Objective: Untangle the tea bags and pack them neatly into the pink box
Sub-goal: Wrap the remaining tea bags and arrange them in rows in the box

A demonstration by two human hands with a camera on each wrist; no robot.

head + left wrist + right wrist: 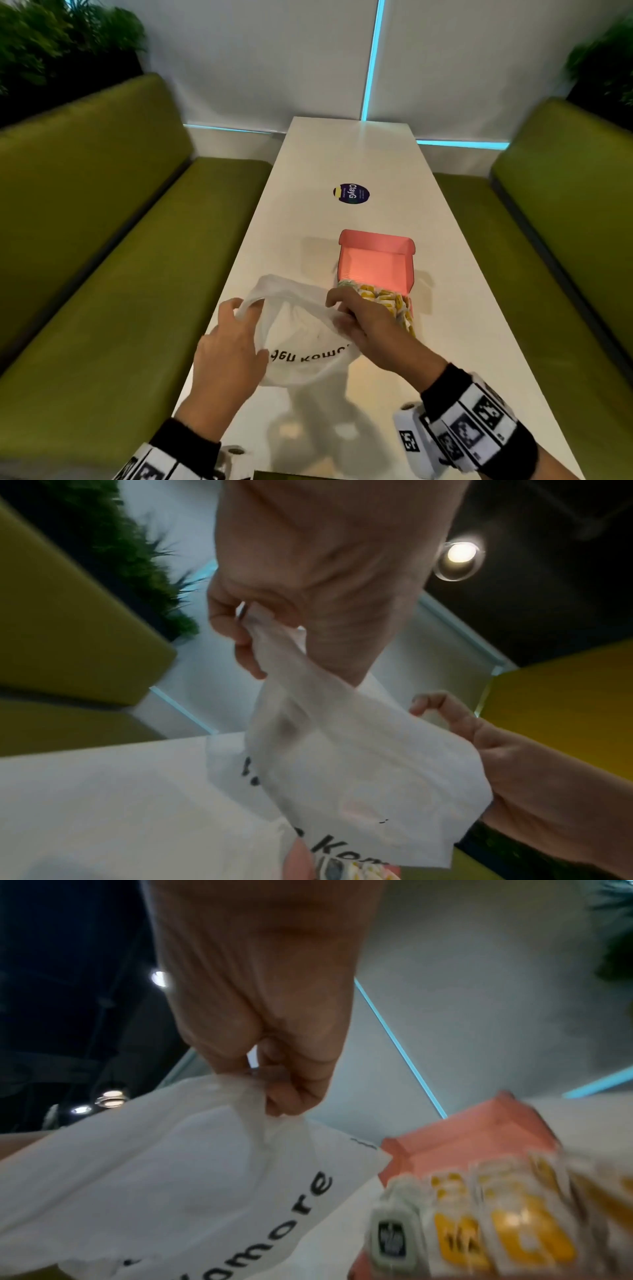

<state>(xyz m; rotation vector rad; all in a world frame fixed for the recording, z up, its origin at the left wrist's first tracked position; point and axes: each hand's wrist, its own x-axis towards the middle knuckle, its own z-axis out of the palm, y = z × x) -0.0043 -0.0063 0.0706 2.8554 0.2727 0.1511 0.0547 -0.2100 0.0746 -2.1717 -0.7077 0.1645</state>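
A pink box [376, 260] stands open on the white table [342, 164], its lid tilted back. Yellow and white tea bags [383, 298] fill its near part in rows; the tea bags [496, 1229] show blurred in the right wrist view beside the pink box [479, 1134]. A white plastic bag [301, 339] with black lettering is held above the table just left of the box. My left hand [236, 322] grips the bag's left rim; the left hand [246, 626] pinches the white bag [342, 764]. My right hand [352, 315] pinches the right rim of the bag [171, 1164].
A round dark sticker [351, 193] lies on the table beyond the box. Green padded benches [102, 222] run along both sides of the table, with plants behind them. A white wall with blue light strips closes the far end.
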